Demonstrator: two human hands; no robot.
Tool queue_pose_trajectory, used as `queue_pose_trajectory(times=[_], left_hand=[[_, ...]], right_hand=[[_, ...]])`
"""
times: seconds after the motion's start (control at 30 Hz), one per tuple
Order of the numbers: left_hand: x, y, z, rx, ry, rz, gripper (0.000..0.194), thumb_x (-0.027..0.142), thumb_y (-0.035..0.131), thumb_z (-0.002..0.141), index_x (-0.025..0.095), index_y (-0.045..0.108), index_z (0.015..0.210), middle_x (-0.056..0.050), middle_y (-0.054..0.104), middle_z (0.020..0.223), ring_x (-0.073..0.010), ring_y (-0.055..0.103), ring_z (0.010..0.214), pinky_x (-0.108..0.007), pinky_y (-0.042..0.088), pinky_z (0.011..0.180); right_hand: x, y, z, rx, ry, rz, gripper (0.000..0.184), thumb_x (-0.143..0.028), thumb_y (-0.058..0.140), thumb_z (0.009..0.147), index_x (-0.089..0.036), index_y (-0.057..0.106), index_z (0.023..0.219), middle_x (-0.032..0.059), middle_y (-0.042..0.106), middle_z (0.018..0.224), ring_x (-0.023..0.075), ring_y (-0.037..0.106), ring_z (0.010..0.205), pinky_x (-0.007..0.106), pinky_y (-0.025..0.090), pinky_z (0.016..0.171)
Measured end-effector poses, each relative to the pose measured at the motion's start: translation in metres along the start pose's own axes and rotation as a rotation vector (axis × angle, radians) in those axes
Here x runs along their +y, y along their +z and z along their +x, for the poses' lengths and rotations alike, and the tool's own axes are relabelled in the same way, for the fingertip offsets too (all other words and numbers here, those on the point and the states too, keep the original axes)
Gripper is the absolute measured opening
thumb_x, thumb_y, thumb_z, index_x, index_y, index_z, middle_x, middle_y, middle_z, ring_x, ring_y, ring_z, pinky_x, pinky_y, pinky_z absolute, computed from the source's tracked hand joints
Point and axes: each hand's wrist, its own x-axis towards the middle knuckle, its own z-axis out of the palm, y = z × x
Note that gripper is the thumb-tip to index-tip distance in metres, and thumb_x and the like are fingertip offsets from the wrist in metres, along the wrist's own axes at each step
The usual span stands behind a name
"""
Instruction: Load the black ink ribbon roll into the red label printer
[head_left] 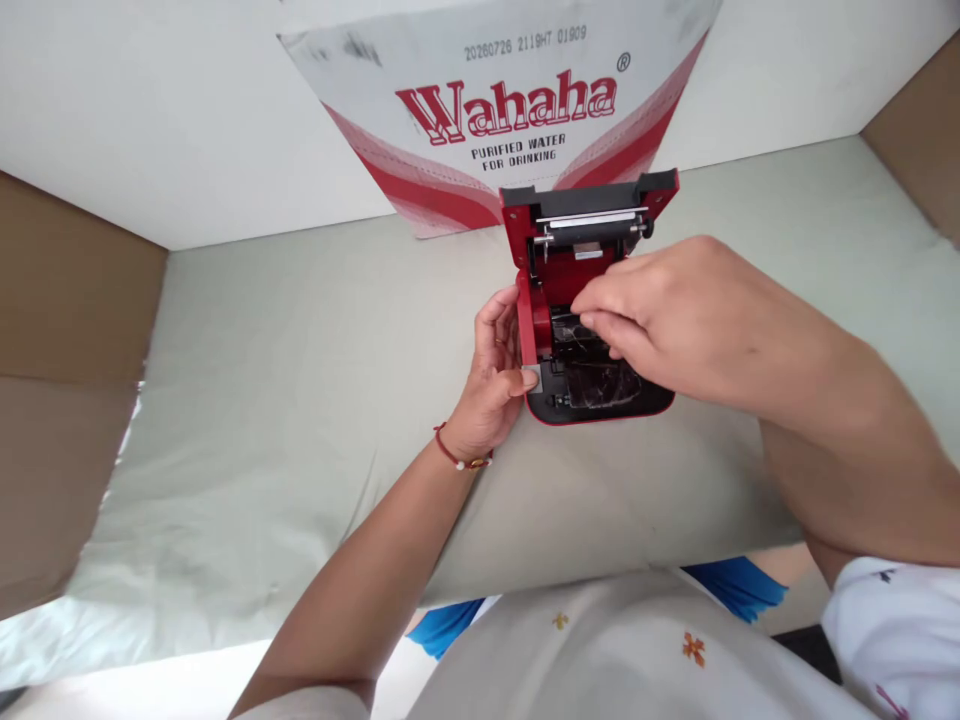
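Observation:
A small red and black label printer [535, 320] sits on the cloth-covered table with its lid [592, 205] raised. A black roller and a metal bar show inside the lid. Glossy, creased black film [601, 385] lies across the open body. My left hand [495, 365] is wrapped around the printer's left side, its thumb pressing a grey patch at the front left corner. Over the opening, my right hand [652, 310] has thumb and forefinger pinched together at the film's upper part. Whatever lies between those fingertips is hidden, as is the printer's right interior.
Behind the printer stands a white and red Wahaha water carton [517, 110], close to the raised lid. Brown cardboard panels [67, 390] flank the left side, and another panel [919, 130] rises at the right. A pale green cloth [300, 380] covers the table.

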Motion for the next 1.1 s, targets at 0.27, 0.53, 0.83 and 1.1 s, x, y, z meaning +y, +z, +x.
queue_pose_trajectory(times=[0.27, 0.53, 0.83, 1.1], left_hand=[[-0.001, 0.0, 0.001, -0.019, -0.015, -0.048, 0.094, 0.068, 0.094, 0.085, 0.048, 0.048, 0.164, -0.004, 0.047, 0.183, -0.0353, 0.044, 0.172, -0.056, 0.042, 0.139], [-0.003, -0.001, 0.001, -0.012, 0.007, -0.042, 0.094, 0.068, 0.095, 0.085, 0.046, 0.049, 0.164, -0.005, 0.048, 0.182, -0.0354, 0.048, 0.17, -0.057, 0.045, 0.138], [-0.007, -0.005, 0.003, -0.019, -0.027, -0.128, 0.092, 0.059, 0.099, 0.082, 0.047, 0.053, 0.161, -0.003, 0.048, 0.183, -0.0336, 0.046, 0.17, -0.054, 0.047, 0.137], [-0.005, -0.004, 0.002, -0.004, -0.069, -0.186, 0.091, 0.056, 0.1, 0.081, 0.049, 0.056, 0.16, 0.002, 0.046, 0.184, -0.0354, 0.032, 0.178, -0.055, 0.037, 0.144]], right_hand=[[0.003, 0.025, 0.044, -0.138, 0.129, -0.152, 0.024, -0.026, 0.062, 0.103, -0.022, 0.085, 0.097, 0.015, 0.085, 0.091, 0.0296, 0.075, 0.081, 0.04, 0.045, 0.067], [0.0, -0.005, -0.001, -0.019, 0.12, -0.052, 0.02, -0.033, 0.069, 0.1, -0.024, 0.084, 0.11, 0.0087, 0.085, 0.096, 0.0249, 0.072, 0.073, 0.037, 0.047, 0.064], [0.06, -0.015, -0.109, -0.205, 0.426, 0.248, 0.032, -0.062, 0.071, 0.105, -0.04, 0.084, 0.124, 0.0035, 0.072, 0.064, 0.0236, 0.063, 0.052, 0.043, 0.046, 0.052], [0.079, 0.036, -0.112, 0.164, 0.656, 0.267, 0.039, -0.054, 0.063, 0.104, -0.029, 0.088, 0.119, 0.0087, 0.088, 0.11, 0.0319, 0.08, 0.092, 0.047, 0.062, 0.087]])
